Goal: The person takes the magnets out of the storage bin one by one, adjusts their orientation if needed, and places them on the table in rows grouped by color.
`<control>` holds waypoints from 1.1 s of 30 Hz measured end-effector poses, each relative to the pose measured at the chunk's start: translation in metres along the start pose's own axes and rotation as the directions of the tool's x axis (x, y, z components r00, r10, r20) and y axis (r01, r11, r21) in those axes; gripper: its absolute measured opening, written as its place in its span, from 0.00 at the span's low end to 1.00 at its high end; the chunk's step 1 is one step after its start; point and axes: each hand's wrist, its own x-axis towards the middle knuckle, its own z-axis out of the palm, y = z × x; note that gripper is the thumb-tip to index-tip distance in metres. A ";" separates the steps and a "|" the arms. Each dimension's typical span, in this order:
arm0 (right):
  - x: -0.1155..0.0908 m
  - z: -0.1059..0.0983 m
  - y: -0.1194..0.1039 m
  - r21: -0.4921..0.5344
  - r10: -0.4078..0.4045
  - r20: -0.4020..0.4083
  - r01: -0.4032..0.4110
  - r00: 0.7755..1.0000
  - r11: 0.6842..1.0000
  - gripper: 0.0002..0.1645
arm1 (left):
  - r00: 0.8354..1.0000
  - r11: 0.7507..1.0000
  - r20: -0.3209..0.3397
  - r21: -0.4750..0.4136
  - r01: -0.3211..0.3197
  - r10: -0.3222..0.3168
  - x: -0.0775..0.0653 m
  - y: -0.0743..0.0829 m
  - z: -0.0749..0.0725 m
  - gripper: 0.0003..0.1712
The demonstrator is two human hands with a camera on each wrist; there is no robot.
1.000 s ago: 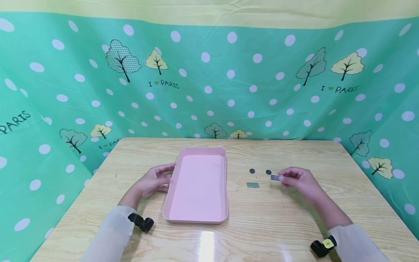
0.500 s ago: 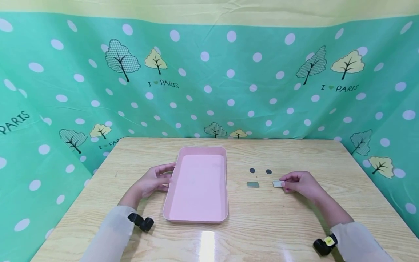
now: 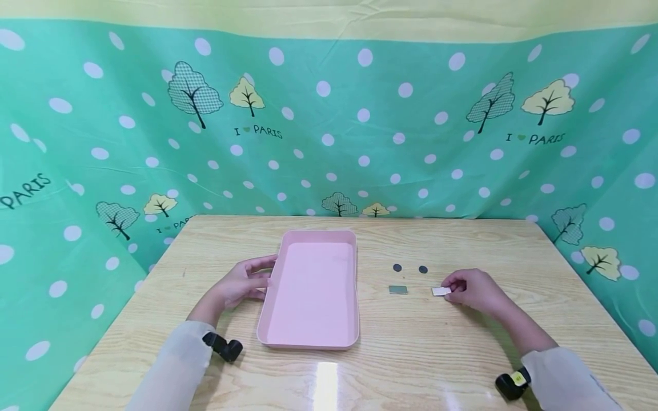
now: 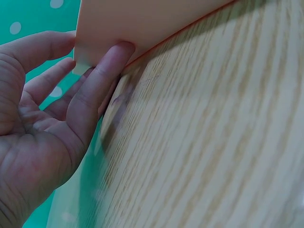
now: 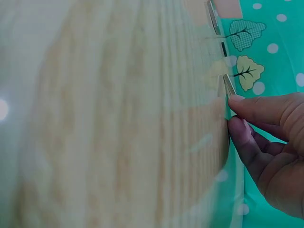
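Observation:
A shallow pink tray point(image 3: 312, 291) lies on the table, left of the middle. Along its left wall rests my left hand point(image 3: 241, 285); in the left wrist view the thumb presses the wall and the other fingers reach out fairly straight. My right hand point(image 3: 475, 292) pinches one end of a small, shiny silver rectangular plate point(image 3: 440, 291), low at the table. The right wrist view shows this thin plate point(image 5: 229, 86) tilted up from the tabletop. A second rectangular plate point(image 3: 398, 290) lies flat to its left. Behind the plates are two small dark discs, a left one point(image 3: 397, 268) and a right one point(image 3: 423, 269).
The pale wood-grain table point(image 3: 411, 359) ends at a green dotted curtain point(image 3: 329, 142) at the back and both sides. Each wrist wears a black camera, such as the right one point(image 3: 511, 385). Light glares off the table's front.
My right hand has brought the pinched plate slightly toward me and to the right, away from the right disc. The plate's face now looks brighter. My left hand and the tray have stayed put.

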 end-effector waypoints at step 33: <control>-0.015 -0.011 -0.005 -0.059 -0.042 -0.138 0.034 0.990 0.998 0.14 | 0.990 0.975 -0.112 0.213 -0.056 0.081 -0.013 0.003 0.006 0.33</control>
